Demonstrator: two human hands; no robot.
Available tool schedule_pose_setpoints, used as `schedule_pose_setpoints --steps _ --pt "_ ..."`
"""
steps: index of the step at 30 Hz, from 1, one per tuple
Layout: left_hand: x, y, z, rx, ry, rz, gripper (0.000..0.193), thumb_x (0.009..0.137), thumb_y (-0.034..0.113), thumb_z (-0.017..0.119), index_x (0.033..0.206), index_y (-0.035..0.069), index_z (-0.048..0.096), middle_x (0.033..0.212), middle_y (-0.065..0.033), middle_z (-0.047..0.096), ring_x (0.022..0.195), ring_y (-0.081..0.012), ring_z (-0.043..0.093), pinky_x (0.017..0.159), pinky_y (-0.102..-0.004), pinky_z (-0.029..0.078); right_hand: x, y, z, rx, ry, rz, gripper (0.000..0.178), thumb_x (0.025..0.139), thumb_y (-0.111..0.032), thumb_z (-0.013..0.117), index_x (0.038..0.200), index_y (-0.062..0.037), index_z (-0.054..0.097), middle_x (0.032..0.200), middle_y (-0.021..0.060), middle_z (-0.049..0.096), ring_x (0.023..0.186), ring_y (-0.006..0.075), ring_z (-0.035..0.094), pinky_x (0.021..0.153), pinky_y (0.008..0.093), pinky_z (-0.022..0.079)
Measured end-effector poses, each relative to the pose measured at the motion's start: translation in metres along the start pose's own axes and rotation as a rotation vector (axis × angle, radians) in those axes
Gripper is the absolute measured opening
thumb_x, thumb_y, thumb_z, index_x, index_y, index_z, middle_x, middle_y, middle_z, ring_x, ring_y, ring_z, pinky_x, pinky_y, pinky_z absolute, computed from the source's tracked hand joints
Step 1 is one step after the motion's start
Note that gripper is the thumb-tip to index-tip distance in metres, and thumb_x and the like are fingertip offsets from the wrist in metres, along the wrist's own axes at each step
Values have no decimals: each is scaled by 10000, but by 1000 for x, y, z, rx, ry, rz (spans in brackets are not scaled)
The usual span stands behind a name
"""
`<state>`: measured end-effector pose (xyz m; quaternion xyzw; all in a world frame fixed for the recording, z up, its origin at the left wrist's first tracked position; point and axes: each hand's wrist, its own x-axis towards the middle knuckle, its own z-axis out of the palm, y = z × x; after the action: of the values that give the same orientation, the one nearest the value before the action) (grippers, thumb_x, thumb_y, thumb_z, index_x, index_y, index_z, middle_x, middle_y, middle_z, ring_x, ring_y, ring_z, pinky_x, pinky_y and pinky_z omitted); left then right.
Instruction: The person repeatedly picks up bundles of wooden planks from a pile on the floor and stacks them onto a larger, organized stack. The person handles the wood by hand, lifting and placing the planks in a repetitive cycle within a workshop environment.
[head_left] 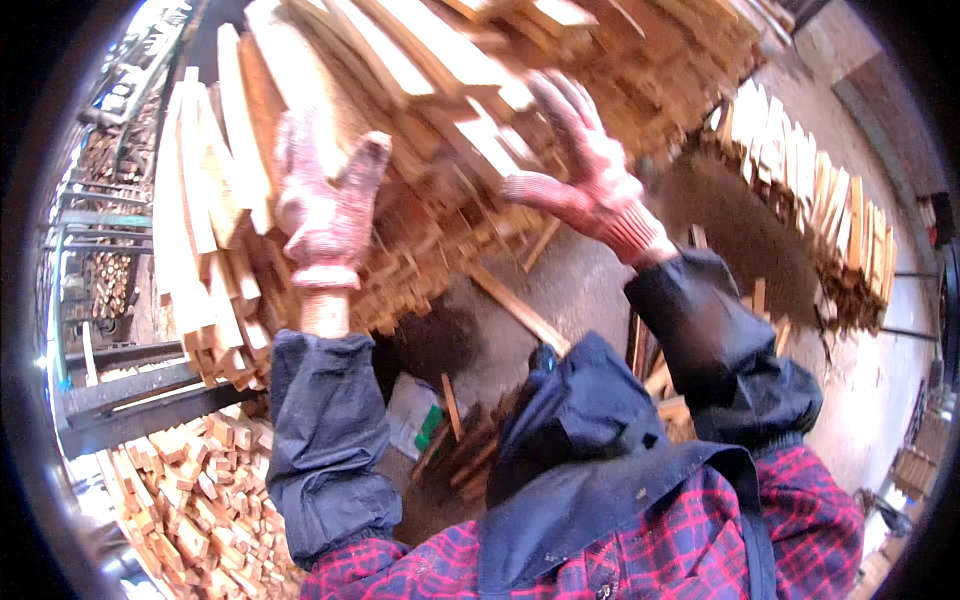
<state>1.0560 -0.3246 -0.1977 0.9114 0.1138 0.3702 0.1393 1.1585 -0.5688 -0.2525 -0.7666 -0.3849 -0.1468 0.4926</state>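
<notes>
Both hands wear reddish-pink knitted work gloves and reach forward over a big stack of pale wooden strips (pixel 400 190). My left hand (pixel 325 205) is open, its thumb apart from the fingers, over the left part of the stack. Further right, my right hand (pixel 595 170) is open too, thumb spread wide, beside the ends of some lighter strips (pixel 485 135). Neither hand visibly grips a strip. Whether the fingers touch the wood, I cannot tell; the hands are slightly blurred.
A second row of upright strips (pixel 820 200) stands at the right. Short wood pieces (pixel 195 490) lie heaped at the lower left, below dark metal bars (pixel 140 385). A loose strip (pixel 515 305) slants across the concrete floor (pixel 575 285). A white-and-green bag (pixel 415 415) lies below the stack.
</notes>
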Motion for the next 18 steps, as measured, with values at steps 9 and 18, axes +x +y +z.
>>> schedule_pose_setpoints --steps 9,18 --pt "-3 -42 15 -38 57 -21 522 927 423 569 1185 -31 556 1222 -193 567 1119 -322 542 988 -379 412 3 14 14 -148 -126 -603 954 706 -639 652 1422 -73 374 1369 256 358 1265 452 347 1045 534 314" --pt "-58 -60 -4 -82 151 -147 405 912 306 565 1148 -22 588 1161 -169 592 1086 -306 556 956 -399 428 -66 52 18 32 -81 -346 771 724 -490 738 1337 -105 474 1265 200 488 1172 379 475 948 456 444"
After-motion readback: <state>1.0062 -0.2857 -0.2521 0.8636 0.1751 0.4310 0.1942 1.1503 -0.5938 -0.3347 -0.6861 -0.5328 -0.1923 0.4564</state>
